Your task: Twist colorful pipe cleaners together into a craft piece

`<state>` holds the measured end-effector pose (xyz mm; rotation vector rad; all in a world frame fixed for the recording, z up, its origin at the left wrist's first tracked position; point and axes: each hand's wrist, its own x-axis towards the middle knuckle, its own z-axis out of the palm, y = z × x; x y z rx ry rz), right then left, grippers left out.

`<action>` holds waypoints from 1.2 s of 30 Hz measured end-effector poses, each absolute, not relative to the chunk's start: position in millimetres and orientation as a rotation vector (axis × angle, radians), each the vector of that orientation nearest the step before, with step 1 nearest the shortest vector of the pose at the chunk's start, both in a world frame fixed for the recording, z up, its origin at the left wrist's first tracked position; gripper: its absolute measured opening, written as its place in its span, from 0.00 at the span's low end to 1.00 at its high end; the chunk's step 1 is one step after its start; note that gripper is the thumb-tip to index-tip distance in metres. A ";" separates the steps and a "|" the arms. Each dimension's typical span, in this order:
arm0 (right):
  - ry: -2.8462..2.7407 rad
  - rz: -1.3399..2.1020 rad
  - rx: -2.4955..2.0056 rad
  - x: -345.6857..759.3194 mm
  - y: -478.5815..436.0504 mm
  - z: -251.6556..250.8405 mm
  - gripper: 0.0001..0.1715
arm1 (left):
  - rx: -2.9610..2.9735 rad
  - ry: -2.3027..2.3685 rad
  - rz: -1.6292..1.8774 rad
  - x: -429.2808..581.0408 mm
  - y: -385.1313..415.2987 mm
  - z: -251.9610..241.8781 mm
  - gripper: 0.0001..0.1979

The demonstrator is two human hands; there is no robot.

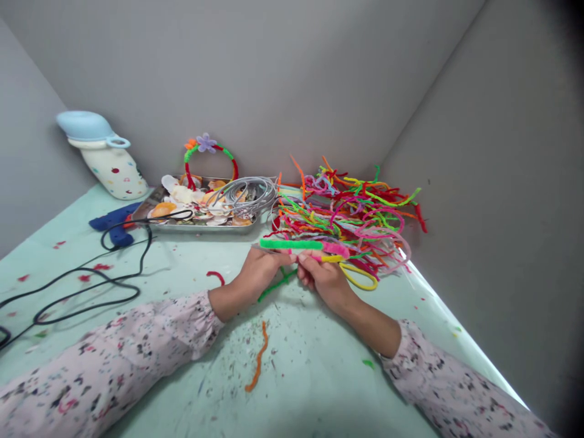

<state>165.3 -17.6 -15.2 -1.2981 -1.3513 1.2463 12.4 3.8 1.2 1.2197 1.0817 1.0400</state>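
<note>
Both hands meet at the middle of the table, pinching a headband [292, 244] wrapped in fuzzy pipe cleaner, green along most of its far side and pink towards the right. My left hand [255, 275] is closed on its left part. My right hand [329, 281] is closed at the near side, where yellow wrapping shows. From there a yellow pipe cleaner [371, 283] loops out to the right. Below the fingers, a green pipe cleaner [274, 288] slants down to the left; whether it is attached is hidden. The fingertips almost touch.
Behind lies a heap of coloured pipe cleaners [340, 213]. Left of it, a metal tray [205, 229] holds shells, a wire coil [250, 193] and a flowered headband [234, 167]. A blue glue gun [114, 220] with a black cord, a bottle [114, 170] and an orange scrap [258, 359] are about.
</note>
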 end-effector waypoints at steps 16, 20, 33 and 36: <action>-1.305 1.272 -1.289 164.2 -14.4 -11.7 0.16 | 1.452 1.226 1.019 13.4 4.2 -2.5 0.12; -1.364 1.238 -1.260 164.8 -14.6 -13.6 0.16 | 1.462 1.241 1.021 11.9 4.6 -0.6 0.11; -1.490 1.116 -1.229 163.6 -18.9 -12.5 0.17 | 1.408 1.234 1.052 13.3 6.6 -4.4 0.12; -1.524 1.082 -1.222 164.0 -19.6 -13.4 0.16 | 1.401 1.242 1.058 13.2 6.4 -4.1 0.12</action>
